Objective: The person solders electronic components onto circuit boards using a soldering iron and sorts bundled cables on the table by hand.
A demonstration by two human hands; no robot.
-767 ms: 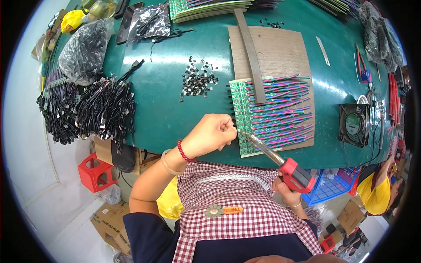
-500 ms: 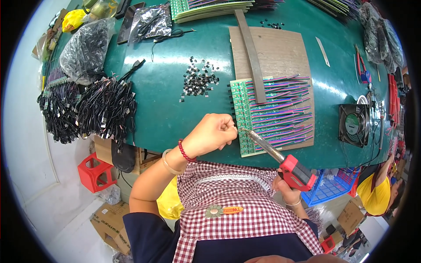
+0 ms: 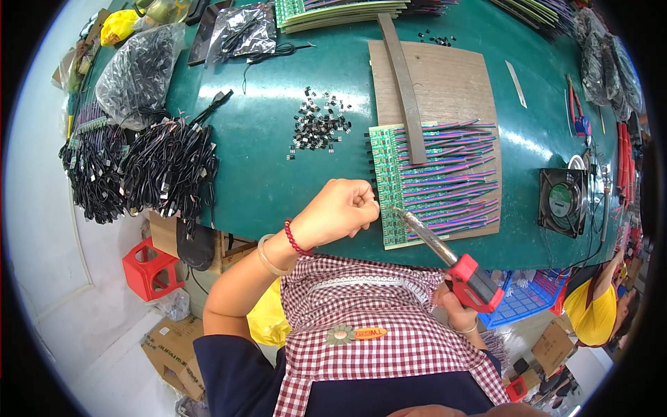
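My left hand [image 3: 342,212] is closed in a pinch at the left edge of a green circuit board panel [image 3: 391,184]. Whatever its fingertips hold is hidden. In my right hand [image 3: 455,311] is a soldering iron with a red and black handle [image 3: 476,283]. Its metal tip meets the panel just right of my left fingers. Rows of red, blue and black wires [image 3: 451,182] run rightward from the panel. Small black connectors [image 3: 371,154] stick out along its left edge. A flat metal bar [image 3: 403,90] lies across the panel's top end.
Beneath the panel lies a brown board [image 3: 451,76]. Loose black connectors [image 3: 319,121] are heaped on the green table [image 3: 257,167]. Bundled black cables [image 3: 170,163] hang over the left edge. A small fan [image 3: 561,201] stands at right, above a blue basket [image 3: 524,299].
The iron's handle has come slightly down toward me, and its tip has shifted a little to the right. My left hand stays pinched at the panel's edge. The whole view has shifted slightly.
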